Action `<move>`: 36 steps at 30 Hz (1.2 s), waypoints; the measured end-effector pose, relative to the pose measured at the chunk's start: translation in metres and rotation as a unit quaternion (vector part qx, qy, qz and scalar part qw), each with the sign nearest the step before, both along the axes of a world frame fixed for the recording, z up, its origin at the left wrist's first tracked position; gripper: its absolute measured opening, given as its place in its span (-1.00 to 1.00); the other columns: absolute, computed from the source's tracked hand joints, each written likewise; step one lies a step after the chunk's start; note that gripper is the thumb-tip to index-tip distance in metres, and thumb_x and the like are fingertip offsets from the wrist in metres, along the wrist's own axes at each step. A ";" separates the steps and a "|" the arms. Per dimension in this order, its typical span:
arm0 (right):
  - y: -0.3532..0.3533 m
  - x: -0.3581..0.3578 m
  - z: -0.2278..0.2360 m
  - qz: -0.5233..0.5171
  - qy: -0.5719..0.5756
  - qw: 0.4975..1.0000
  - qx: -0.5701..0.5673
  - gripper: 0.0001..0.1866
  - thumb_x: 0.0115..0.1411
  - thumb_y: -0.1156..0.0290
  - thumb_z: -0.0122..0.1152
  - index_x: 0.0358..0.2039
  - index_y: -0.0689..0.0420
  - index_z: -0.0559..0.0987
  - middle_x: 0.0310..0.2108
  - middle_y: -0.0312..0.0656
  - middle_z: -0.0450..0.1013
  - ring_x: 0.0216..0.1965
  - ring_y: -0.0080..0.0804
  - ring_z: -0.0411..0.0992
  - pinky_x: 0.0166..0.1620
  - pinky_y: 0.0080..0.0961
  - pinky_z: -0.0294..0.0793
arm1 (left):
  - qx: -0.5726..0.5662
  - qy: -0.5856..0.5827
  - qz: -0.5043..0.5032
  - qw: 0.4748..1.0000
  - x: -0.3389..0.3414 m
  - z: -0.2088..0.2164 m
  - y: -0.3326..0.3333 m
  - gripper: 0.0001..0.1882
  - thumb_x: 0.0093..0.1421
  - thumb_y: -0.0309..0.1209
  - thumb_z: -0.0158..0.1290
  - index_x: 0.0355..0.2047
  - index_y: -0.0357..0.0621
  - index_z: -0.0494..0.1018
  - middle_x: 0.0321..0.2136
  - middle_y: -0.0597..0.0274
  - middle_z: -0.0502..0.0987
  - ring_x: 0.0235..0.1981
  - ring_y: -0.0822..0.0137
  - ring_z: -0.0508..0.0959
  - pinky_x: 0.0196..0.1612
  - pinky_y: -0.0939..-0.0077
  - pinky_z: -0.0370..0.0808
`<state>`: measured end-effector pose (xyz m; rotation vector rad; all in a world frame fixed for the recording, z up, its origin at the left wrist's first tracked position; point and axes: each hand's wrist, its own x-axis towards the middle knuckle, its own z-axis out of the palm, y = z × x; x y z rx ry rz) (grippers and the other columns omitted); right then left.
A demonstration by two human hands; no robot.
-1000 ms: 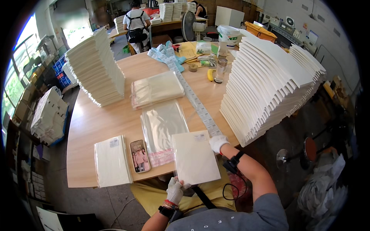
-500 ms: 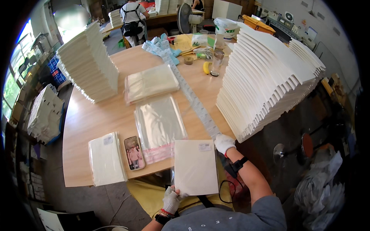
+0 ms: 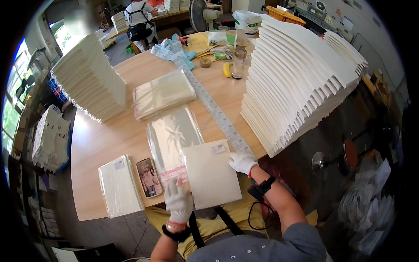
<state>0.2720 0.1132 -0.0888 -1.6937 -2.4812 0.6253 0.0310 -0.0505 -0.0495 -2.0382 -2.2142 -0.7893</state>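
Observation:
A flat cream board with a small printed label near its top lies tilted over the table's front edge. My right hand, in a white knit glove, grips the board's right edge beside the near end of a long strip of labels. My left hand, also gloved, is off the board, just left of its lower left edge. Its fingers are stretched toward the pink-edged end of a pile of clear plastic bags. Part of that pile is hidden under the board.
A tall stack of white boards stands at the right, another stack at the back left. Bagged boards and a phone lie front left. More clear bags, a glass and a banana lie farther back.
My left hand has let go of the board's lower left corner and moved up and left toward the bags. The board has shifted up and left and turned slightly; my right hand has moved left onto its edge.

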 end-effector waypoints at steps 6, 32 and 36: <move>0.001 0.006 0.001 0.022 0.010 1.000 -0.011 -0.68 0.14 0.15 -0.07 -0.41 0.13 0.52 -0.40 0.02 0.51 -0.31 0.06 0.47 -0.25 -0.05 0.44 | -0.002 -0.072 -0.259 0.963 0.047 -0.030 0.144 -0.52 0.11 -0.36 0.05 0.04 -0.26 0.34 0.12 -0.03 0.32 0.16 -0.05 0.28 0.16 0.16 0.28; -0.121 0.056 -0.002 0.068 0.155 0.972 -0.160 -0.79 0.08 0.25 0.00 -0.45 0.13 0.48 -0.48 -0.01 0.49 -0.40 -0.05 0.48 -0.34 -0.28 0.43 | -0.018 0.067 -0.248 0.966 0.046 -0.074 0.152 -0.44 0.11 -0.21 -0.05 0.10 -0.19 0.32 0.17 0.01 0.27 0.21 -0.07 0.19 0.29 0.05 0.04; -0.130 0.074 0.006 0.081 0.142 0.973 -0.165 -0.75 0.11 0.18 -0.02 -0.45 0.09 0.47 -0.47 0.00 0.48 -0.37 0.01 0.48 -0.33 -0.20 0.42 | -0.056 0.072 -0.250 0.964 0.044 -0.069 0.152 -0.40 0.07 -0.19 -0.02 0.12 -0.16 0.31 0.21 0.07 0.22 0.26 -0.03 0.13 0.30 0.04 0.01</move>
